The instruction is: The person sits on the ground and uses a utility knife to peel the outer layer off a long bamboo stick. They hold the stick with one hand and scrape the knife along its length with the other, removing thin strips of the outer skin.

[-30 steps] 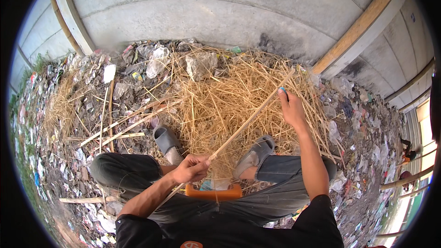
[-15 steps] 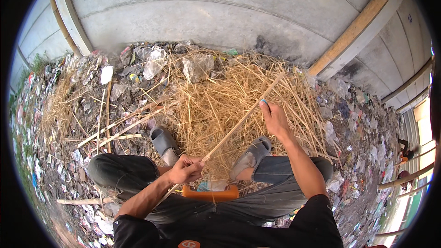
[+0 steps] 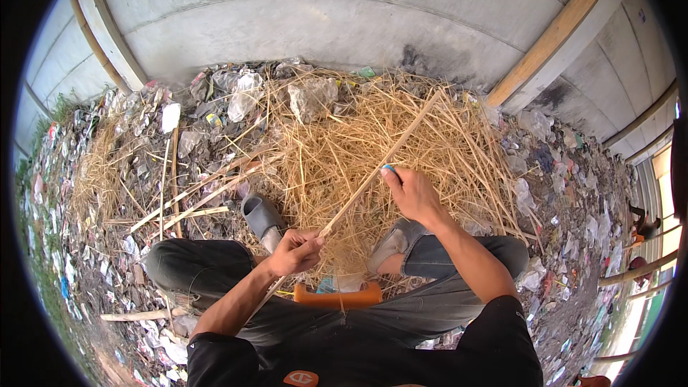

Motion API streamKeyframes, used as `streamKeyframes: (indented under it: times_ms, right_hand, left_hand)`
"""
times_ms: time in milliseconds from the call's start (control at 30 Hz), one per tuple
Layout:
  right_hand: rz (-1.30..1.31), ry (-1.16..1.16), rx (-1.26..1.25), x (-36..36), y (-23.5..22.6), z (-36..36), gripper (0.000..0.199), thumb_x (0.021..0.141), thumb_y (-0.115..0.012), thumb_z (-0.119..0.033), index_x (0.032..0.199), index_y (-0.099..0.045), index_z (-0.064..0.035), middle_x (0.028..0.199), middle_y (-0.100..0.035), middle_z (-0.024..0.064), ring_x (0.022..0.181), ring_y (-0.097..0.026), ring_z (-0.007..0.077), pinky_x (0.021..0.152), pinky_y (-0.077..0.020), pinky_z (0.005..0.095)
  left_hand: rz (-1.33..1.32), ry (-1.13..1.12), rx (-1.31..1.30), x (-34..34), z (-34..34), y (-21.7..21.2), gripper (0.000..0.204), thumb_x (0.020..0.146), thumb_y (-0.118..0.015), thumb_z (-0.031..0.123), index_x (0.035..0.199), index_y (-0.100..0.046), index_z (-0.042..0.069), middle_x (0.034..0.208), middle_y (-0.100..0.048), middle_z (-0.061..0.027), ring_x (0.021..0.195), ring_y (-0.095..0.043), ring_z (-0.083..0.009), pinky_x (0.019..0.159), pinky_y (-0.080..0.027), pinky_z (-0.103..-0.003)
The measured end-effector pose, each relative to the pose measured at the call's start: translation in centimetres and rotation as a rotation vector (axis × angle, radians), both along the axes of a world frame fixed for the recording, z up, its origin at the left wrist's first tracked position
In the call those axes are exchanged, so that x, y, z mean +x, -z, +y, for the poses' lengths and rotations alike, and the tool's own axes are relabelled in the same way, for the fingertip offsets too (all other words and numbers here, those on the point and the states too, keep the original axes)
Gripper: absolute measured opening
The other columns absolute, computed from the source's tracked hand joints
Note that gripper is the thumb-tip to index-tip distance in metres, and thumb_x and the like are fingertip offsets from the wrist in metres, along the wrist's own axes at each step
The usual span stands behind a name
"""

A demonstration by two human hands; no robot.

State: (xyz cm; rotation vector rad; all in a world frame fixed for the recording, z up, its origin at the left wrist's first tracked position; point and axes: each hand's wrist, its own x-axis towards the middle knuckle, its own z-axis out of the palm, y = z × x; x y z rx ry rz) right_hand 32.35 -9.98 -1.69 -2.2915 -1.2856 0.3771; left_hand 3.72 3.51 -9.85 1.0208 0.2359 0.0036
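Note:
A long, pale bamboo strip [image 3: 413, 129] runs slantwise in front of me, its far end up over the pile of straw-coloured shavings [image 3: 308, 179]. My left hand [image 3: 295, 252] is closed round its lower part, and the near end passes back over my lap. My right hand [image 3: 412, 192] is closed at the strip's middle, the thumb along it. Something small and blue [image 3: 388, 169] shows at that thumb; whether it is a wrap or part of a tool I cannot tell. The fingers beneath are hidden.
Several loose strips [image 3: 190, 204] lie left of the pile. Scattered plastic litter [image 3: 555, 201] covers the ground. A concrete wall [image 3: 301, 25] stands ahead, a wooden post [image 3: 555, 29] at its right. Between my legs is an orange stool edge [image 3: 340, 297]; my sandals [image 3: 261, 215] flank the shavings.
My right hand has slid down along the bamboo strip, nearer to my left hand. The left hand keeps its hold, and the whole view has shifted slightly.

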Motion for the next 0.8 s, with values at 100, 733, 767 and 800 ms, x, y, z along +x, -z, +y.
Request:
streamKeyframes:
  times_ms: [100,733,767,800]
  right_hand:
    - [-0.01,0.187,0.071,4.5,-1.4,-0.3,0.055,0.106,-0.044,-0.042,0.079,-0.062,0.0009,0.053,-0.052,0.0144,0.047,-0.051,0.029,0.05,-0.0395,0.0443]
    - [-0.071,-0.14,0.154,-2.2,0.7,-0.2,0.054,0.106,-0.046,-0.041,0.076,-0.062,0.001,0.051,-0.051,0.0143,0.044,-0.049,0.0282,0.047,-0.0389,0.0423]
    - [-0.037,-0.049,0.132,-0.6,0.4,0.4,0.053,0.106,-0.045,-0.04,0.077,-0.062,0.0008,0.05,-0.051,0.0139,0.044,-0.049,0.0284,0.047,-0.0394,0.042]
    - [-0.007,0.046,0.105,2.0,-0.2,0.6,0.053,0.106,-0.045,-0.039,0.077,-0.063,0.0005,0.05,-0.051,0.0136,0.043,-0.049,0.0285,0.047,-0.0399,0.0418]
  left_hand:
    - [-0.014,0.021,0.009,0.1,-0.4,0.1,0.032,0.107,-0.05,0.022,0.079,-0.05,0.006,0.054,-0.035,0.0041,0.041,-0.032,-0.0063,0.038,-0.023,-0.026]
    - [0.028,-0.027,0.017,0.4,0.0,-1.0,0.032,0.107,-0.051,0.021,0.079,-0.051,0.006,0.053,-0.037,0.0054,0.042,-0.032,-0.0042,0.039,-0.023,-0.025]
    - [0.027,-0.023,0.019,0.0,0.0,-0.7,0.032,0.107,-0.051,0.021,0.079,-0.051,0.006,0.054,-0.037,0.005,0.041,-0.033,-0.0048,0.038,-0.024,-0.025]
    - [0.024,-0.014,0.018,-0.2,-0.1,-0.6,0.032,0.107,-0.051,0.021,0.079,-0.05,0.006,0.054,-0.037,0.0045,0.041,-0.033,-0.0053,0.037,-0.025,-0.025]
